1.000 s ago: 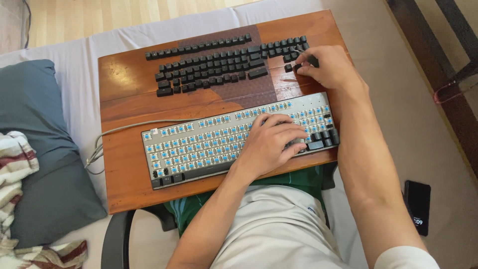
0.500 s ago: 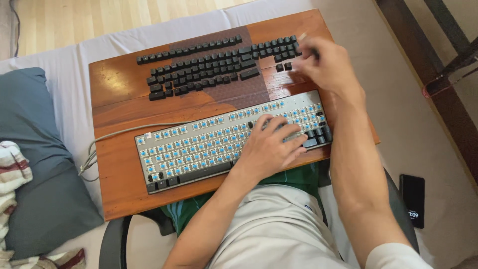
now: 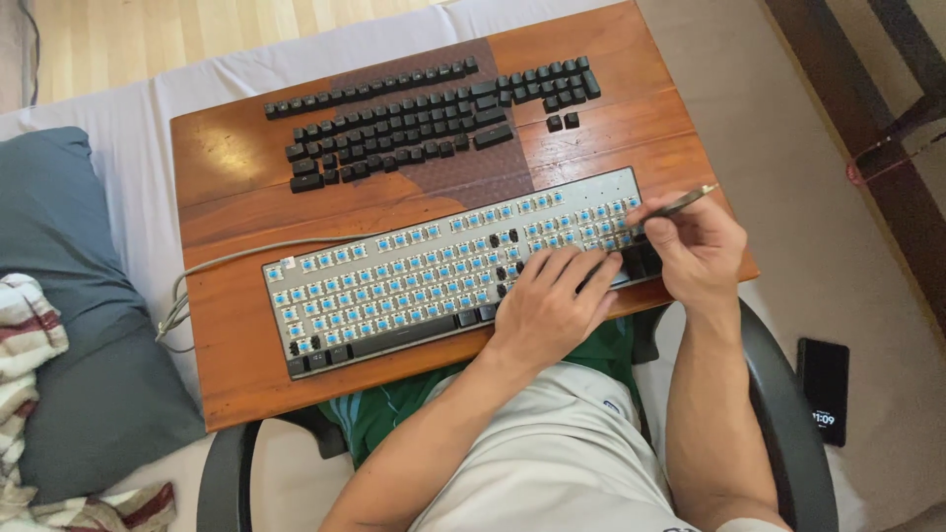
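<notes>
Head view: keyboard [image 3: 434, 281] on the wooden board [image 3: 236, 197] is mostly stripped, blue switches bare; a few black caps remain at the right end and bottom row. Pulled keycaps [image 3: 414, 113] sit in rows behind. Left hand [image 3: 552, 300] rests flat, fingers loose, on the keyboard. Right hand [image 3: 695, 251] pinches a thin metal tool [image 3: 680, 205] at the right-end caps.

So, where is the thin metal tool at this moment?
In the head view, the thin metal tool is in the right hand, over the right end of the keyboard, beside the left hand.
</notes>
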